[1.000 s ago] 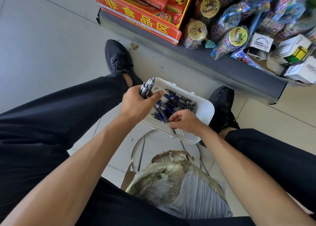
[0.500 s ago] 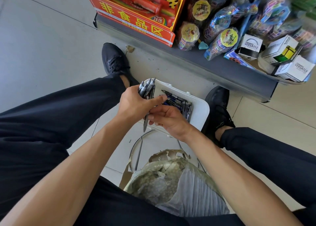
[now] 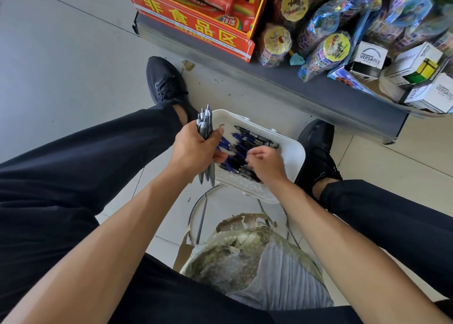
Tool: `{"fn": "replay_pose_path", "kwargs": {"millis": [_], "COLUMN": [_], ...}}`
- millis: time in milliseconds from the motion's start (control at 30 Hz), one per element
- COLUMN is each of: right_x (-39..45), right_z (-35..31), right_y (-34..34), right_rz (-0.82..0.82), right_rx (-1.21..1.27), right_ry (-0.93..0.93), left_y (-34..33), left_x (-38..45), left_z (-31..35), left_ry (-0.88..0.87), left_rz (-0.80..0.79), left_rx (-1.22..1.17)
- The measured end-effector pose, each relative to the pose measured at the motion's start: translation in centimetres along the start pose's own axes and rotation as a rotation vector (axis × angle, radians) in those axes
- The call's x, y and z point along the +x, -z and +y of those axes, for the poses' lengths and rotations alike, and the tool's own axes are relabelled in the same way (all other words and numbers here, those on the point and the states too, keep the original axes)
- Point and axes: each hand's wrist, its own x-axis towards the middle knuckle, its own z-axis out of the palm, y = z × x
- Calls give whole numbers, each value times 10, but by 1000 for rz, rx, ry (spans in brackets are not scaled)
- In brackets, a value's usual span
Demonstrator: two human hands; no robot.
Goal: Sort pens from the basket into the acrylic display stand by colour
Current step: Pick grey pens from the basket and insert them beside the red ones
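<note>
The left hand (image 3: 196, 147) is gripping a bundle (image 3: 205, 127) of grey-barrelled pens upright in a closed fist at the near-left corner of the basket (image 3: 293, 157), their ends sticking out above and below the fist. Half a second ago the right hand (image 3: 266, 163) was up against that fist, passing a pen across; now it is reaching back down into the loose pens (image 3: 241, 141), the blue and black ones lying in the basket. Its fingers are curling over the pile, but whether they are already pinching a pen I cannot tell, since the knuckles are hiding the tips. So the bundle is probably growing by one pen per trip, and gathering one colour is the step in hand. The stand is not showing anywhere, so no pens are getting placed yet
</note>
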Motion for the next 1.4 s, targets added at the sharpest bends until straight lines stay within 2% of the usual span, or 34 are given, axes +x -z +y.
{"fn": "replay_pose_path", "kwargs": {"millis": [67,167,367,533,667,833,967,1100,1267,1400], "right_x": [13,32,40,45,49,60,52,47,59,63], "right_z": [17,39,37,33,28,45,45,47,37,34], "right_y": [5,2,-19,-17,-10,-4,-9,-21,-12,-5], "right_rz": [119,119,197,186,181,174,235,279,235,117], "right_rx": [-133,-267,-448,-509,-452,-210,-293,-391,-440,-421], "right_ry": [-98,-199,-248,-245,-243,-278,-145,-196,-231,-255], "left_y": [-1,-2,-2,-1,1,1,1,0,1,0], "left_x": [1,3,5,7,6,6,6,6,7,7], "left_z": [0,-1,-3,-4,-6,-6,-6,-5,-5,-5], "left_ry": [-3,-9,4,7,7,4,8,6,11,13], "left_rz": [-8,-14,-30,-40,-46,-46,-41,-39,-41,-39], "left_rx": [12,40,75,68,76,86,78,84,94,98]}}
